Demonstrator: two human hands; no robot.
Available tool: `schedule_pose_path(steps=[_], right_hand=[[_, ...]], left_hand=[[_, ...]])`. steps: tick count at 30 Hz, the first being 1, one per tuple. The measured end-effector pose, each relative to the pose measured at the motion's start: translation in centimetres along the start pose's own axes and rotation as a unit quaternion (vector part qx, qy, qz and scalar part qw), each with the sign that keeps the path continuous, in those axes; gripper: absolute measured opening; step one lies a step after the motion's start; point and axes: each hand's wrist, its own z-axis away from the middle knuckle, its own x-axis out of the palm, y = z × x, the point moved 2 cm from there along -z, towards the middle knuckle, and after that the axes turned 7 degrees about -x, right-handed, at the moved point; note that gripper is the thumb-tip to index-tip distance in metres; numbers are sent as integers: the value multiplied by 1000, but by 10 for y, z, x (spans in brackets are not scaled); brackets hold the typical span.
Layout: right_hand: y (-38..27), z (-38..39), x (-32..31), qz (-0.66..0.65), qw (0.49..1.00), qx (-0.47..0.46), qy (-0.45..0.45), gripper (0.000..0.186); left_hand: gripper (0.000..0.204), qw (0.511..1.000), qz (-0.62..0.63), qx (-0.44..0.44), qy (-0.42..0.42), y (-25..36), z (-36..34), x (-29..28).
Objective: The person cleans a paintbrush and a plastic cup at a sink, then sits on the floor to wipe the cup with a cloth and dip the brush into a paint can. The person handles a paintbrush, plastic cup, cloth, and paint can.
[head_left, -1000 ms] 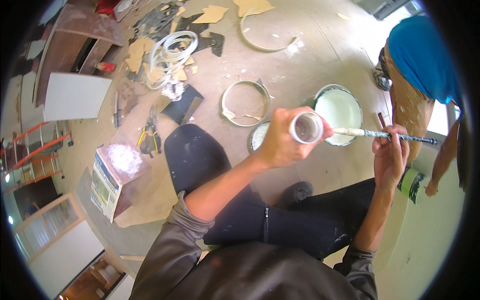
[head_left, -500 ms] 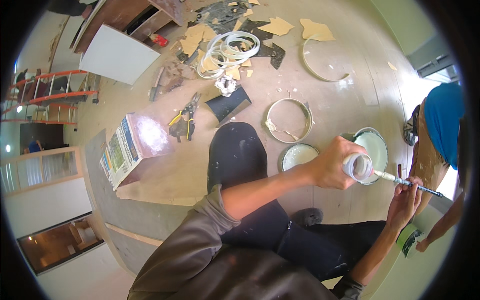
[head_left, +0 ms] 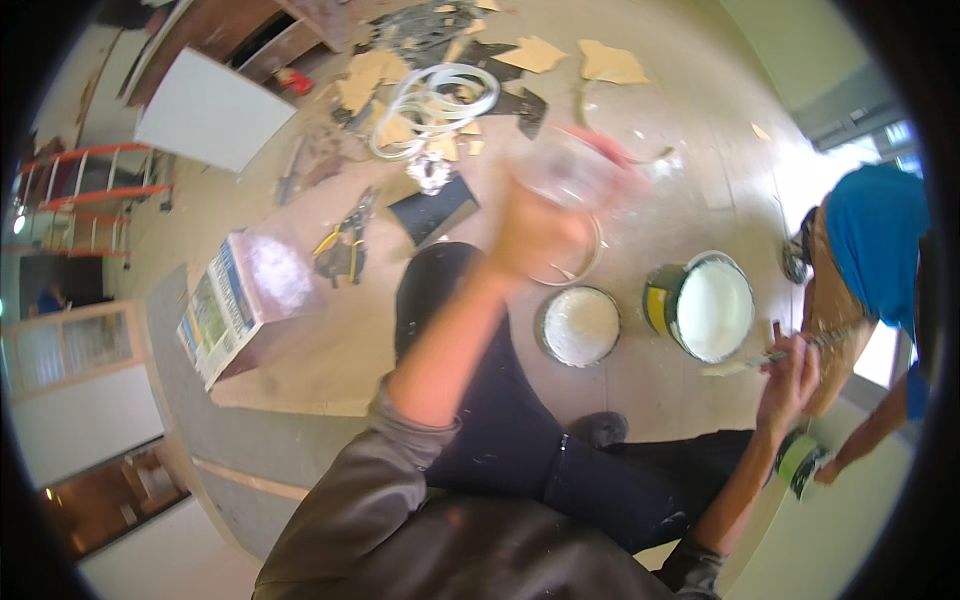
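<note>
My left hand (head_left: 540, 235) is raised over the floor, smeared by motion, and wrapped round a clear plastic cup (head_left: 568, 172). The cup's contents cannot be made out. Off to the right, my right hand (head_left: 790, 375) grips a thin paintbrush (head_left: 770, 358) with a pale head pointing left and a long speckled handle. Left of the brush stands an open paint can (head_left: 658, 302) holding whitish paint. Beside it on the floor sits a round lid or shallow tub (head_left: 580, 327) coated in whitish paint. A pale ring (head_left: 592, 262) lies partly hidden behind my left hand.
A person in a blue shirt (head_left: 880, 245) stands at the right, one hand on a green container (head_left: 800, 462). Across the floor lie snips (head_left: 350, 238), a box (head_left: 245, 300), a dark sheet (head_left: 433, 208), coiled white tubing (head_left: 440, 105) and torn scraps (head_left: 612, 63). An orange ladder (head_left: 95, 195) stands far left.
My left hand has swung up and left with the cup, away from the brush. The right hand still holds the brush, now nearer the paint can. The view has shifted slightly.
</note>
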Motion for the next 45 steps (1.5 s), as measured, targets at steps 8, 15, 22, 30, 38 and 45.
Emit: schedule_pose_path(steps=[8, 15, 22, 30, 38, 45], right_hand=[[10, 17, 161, 255, 853, 62, -452, 27], [135, 75, 225, 330, 768, -50, -546, 20], [194, 132, 247, 425, 673, -118, -594, 19], [197, 160, 273, 400, 663, -142, -616, 14], [207, 162, 262, 404, 677, -116, -605, 11], [211, 162, 258, 409, 678, -89, -604, 11]], left_hand=[[23, 963, -29, 14, 267, -67, 47, -190], [30, 931, -231, -236, 153, -187, 148, -184], [34, 917, -269, -242, 169, -231, 207, -171], [39, 901, -316, -165, 247, -264, 216, -184], [38, 940, -222, -230, 122, -284, 231, -164], [37, 943, -198, -256, 76, -294, 247, -159]])
